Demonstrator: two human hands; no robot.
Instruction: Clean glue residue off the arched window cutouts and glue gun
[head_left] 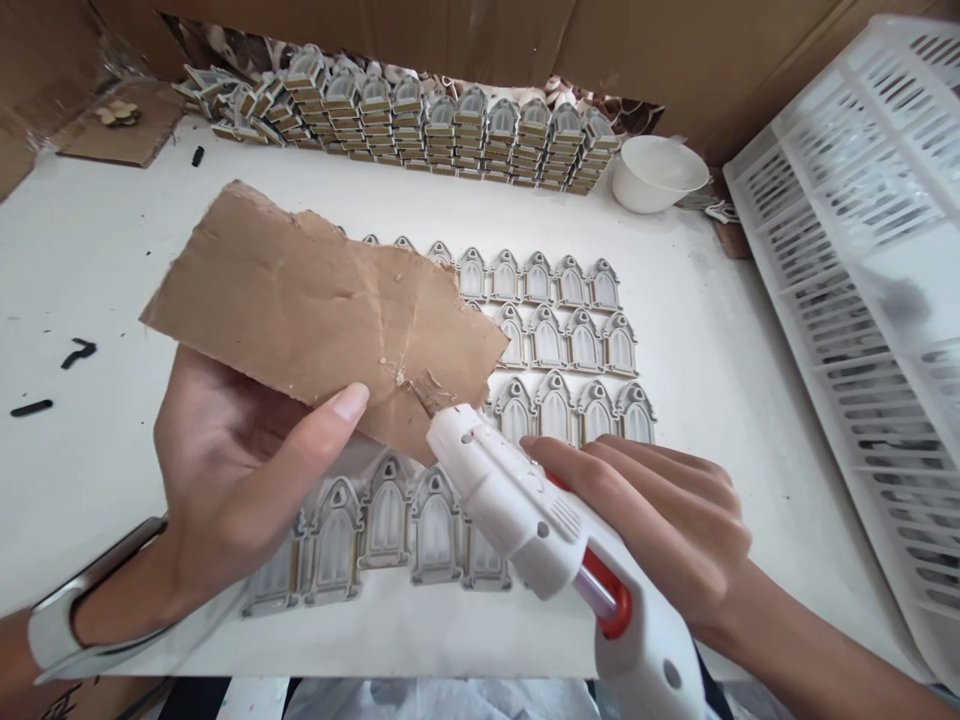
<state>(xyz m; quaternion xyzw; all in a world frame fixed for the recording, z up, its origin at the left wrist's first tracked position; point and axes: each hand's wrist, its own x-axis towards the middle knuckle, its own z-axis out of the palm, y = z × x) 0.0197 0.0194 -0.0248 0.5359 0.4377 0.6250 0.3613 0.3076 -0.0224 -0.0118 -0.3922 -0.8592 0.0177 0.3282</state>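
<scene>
My left hand pinches a torn piece of brown cardboard by its near edge, thumb on top, and holds it above the table. My right hand grips a white glue gun with an orange trigger. The gun's nozzle touches the cardboard's lower right corner, where dried glue blobs show. Under both hands lie rows of small grey arch-shaped window pieces flat on the white table. The cardboard hides some of them.
Stacks of the same arch pieces line the back of the table. A white bowl stands at the back right. A white slatted plastic crate fills the right side. Small black bits lie at left. Brown cardboard walls stand behind.
</scene>
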